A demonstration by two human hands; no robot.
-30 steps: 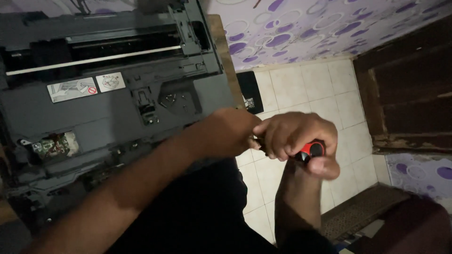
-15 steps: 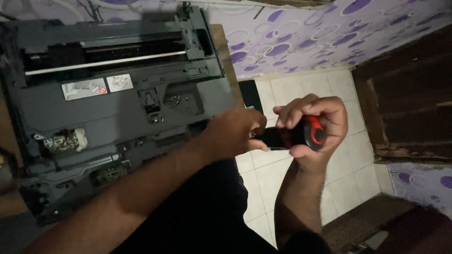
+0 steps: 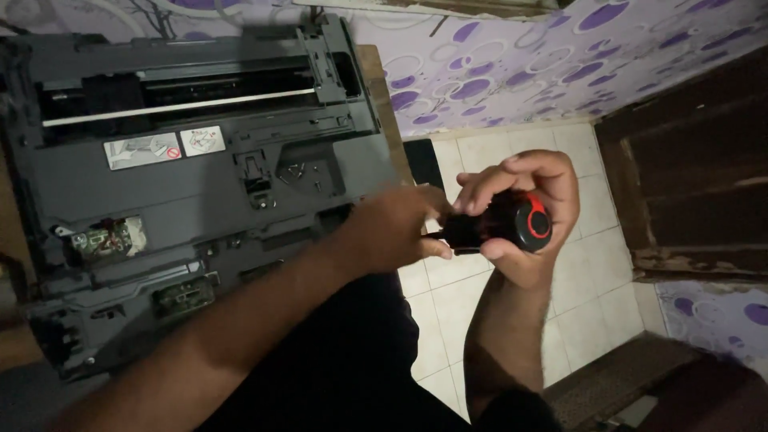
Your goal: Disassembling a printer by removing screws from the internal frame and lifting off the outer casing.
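My right hand (image 3: 528, 216) is wrapped around the thick black handle of a screwdriver (image 3: 512, 226) with a red ring on its end cap, which faces the camera. My left hand (image 3: 396, 228) reaches across and pinches the front end of that tool, so the shaft and tip are hidden under its fingers. Both hands hover over the floor tiles, just right of an opened dark grey printer (image 3: 200, 176) with its cover off, a metal rod across the top and a small green circuit board at the left.
The printer rests on a wooden surface (image 3: 382, 96) against a wall papered with purple ovals (image 3: 512, 72). White floor tiles (image 3: 584, 280) lie below the hands. A dark wooden door (image 3: 696, 168) stands at the right. My dark-clothed lap fills the bottom centre.
The right hand has turned, so the red-ringed end cap now points at the camera. Both hands have risen a little. The left hand stays at the tool's front end.
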